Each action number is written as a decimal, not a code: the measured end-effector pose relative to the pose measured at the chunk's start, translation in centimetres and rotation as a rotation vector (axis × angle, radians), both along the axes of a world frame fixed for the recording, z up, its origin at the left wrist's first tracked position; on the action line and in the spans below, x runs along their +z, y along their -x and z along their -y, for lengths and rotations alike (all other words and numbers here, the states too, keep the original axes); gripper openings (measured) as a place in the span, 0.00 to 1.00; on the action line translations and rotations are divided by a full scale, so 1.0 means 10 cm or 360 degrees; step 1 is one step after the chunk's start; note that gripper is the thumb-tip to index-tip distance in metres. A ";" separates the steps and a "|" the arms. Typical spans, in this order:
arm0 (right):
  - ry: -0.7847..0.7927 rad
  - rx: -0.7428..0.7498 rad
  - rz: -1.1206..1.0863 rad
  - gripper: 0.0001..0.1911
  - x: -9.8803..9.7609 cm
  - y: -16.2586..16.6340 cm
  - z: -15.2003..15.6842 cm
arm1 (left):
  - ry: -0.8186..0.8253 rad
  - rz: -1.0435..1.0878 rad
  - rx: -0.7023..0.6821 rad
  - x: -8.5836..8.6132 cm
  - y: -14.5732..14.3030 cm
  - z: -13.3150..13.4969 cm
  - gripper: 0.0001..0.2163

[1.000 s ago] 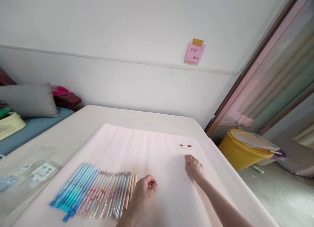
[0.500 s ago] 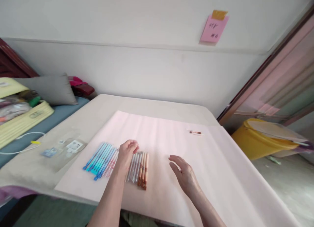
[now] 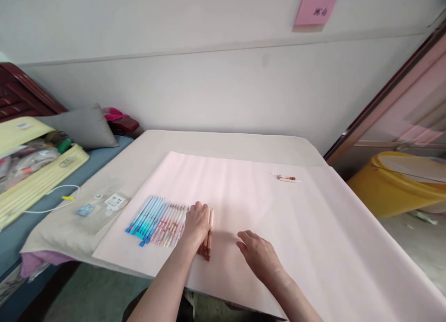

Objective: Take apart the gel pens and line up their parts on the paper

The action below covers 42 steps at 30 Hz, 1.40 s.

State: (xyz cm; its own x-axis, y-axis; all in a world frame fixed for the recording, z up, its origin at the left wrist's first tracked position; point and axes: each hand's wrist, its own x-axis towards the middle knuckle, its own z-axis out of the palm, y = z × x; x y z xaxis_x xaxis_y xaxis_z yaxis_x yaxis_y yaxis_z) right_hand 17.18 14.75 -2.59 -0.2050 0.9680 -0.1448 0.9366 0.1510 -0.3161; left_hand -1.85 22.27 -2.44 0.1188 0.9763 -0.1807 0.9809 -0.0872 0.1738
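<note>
A row of slim pens lies side by side on the pink sheet [image 3: 240, 187], running from blue pens [image 3: 148, 217] through pink and white patterned pens [image 3: 169, 226] to brown pens [image 3: 209, 240]. My left hand [image 3: 198, 222] rests over the right part of this row, its bent fingers closed on pens there. It covers the pens beneath it, and its fingertips are partly hidden. To the right of the row, my right hand [image 3: 261, 254] hovers low over the sheet, open, with loosely bent fingers and nothing in it.
A small brown pen [image 3: 286, 177] lies beside a thin clear piece at the sheet's far right. Clear plastic packaging [image 3: 111, 203] lies left of the sheet. Beyond are a yellow box [image 3: 38, 182], a grey pillow [image 3: 78, 129] and, on the floor right, a yellow bin [image 3: 386, 187].
My left hand has moved right and down onto the row's right end, uncovering the pink and white pens. My right hand stays beside the row. The view has shifted slightly.
</note>
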 end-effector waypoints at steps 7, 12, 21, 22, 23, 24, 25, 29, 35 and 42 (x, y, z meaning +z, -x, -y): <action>-0.0008 0.0010 0.0049 0.08 0.00 -0.03 0.03 | -0.0273 0.0090 -0.0043 0.00 -0.18 0.05 0.19; 0.0038 0.0006 0.0094 0.06 -0.01 -0.02 0.03 | 0.0040 0.0238 -0.0060 0.09 -0.25 0.14 0.09; 0.0139 -0.0193 -0.0254 0.11 0.02 0.01 0.00 | 0.0334 0.0697 0.0102 -0.07 -0.36 0.11 0.09; 0.0167 -0.0262 -0.0466 0.13 0.04 0.02 0.00 | 0.0365 0.0764 0.0106 -0.06 -0.37 0.10 0.08; 0.0200 -0.0337 -0.0727 0.15 0.06 0.03 -0.01 | 0.0412 0.0895 0.0108 -0.04 -0.38 0.10 0.07; 0.0249 -0.0412 -0.1016 0.16 0.07 0.04 -0.01 | 0.0470 0.1088 0.0107 -0.02 -0.39 0.11 0.06; 0.0313 -0.0485 -0.1302 0.18 0.09 0.06 -0.02 | 0.0531 0.1321 0.0105 0.01 -0.40 0.12 0.06; 0.0520 -0.0713 -0.1978 0.23 0.13 0.11 -0.03 | 0.0665 0.1996 0.0084 0.10 -0.48 0.21 0.08; 0.0674 -0.0775 -0.2274 0.17 0.15 0.07 -0.02 | 0.0555 0.2357 0.0511 0.09 -0.52 0.21 0.12; 0.0926 -0.0734 -0.2448 0.16 0.08 0.10 -0.01 | 0.0929 0.2980 0.0543 0.13 -0.48 0.17 0.12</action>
